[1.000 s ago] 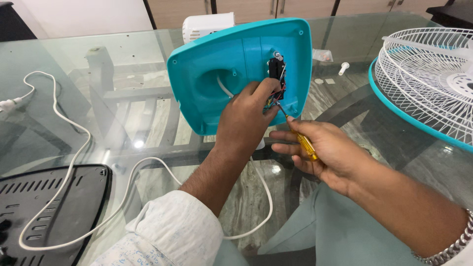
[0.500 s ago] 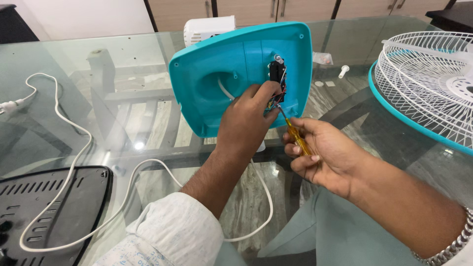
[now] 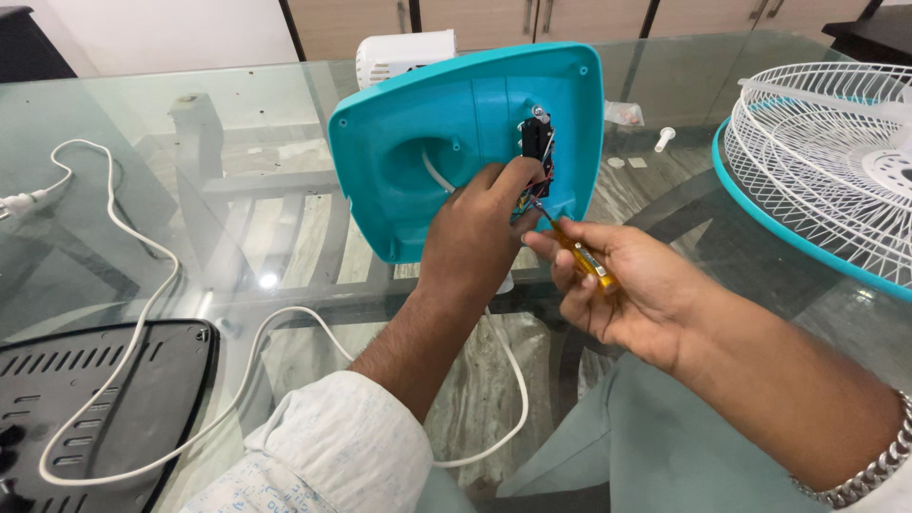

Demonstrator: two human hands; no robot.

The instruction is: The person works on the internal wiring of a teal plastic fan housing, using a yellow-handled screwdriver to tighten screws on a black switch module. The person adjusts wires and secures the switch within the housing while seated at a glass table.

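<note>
A teal plastic fan base stands tilted on edge on the glass table, its hollow underside facing me. Inside it sits a black switch block with coloured wires. My left hand grips the base's lower edge, thumb up against the switch block. My right hand holds a small yellow-handled screwdriver, whose tip points up-left into the wires just below the switch block. A white power cord runs from the base across the table to the left.
A white wire fan guard with a teal rim lies at the right. A black vented cover lies at the lower left. A white motor housing stands behind the base. A small white screw and a plastic bag lie on the glass table.
The right hand has shifted slightly, bringing the screwdriver tip closer to the wires under the switch block. The left hand keeps the same grip on the base.
</note>
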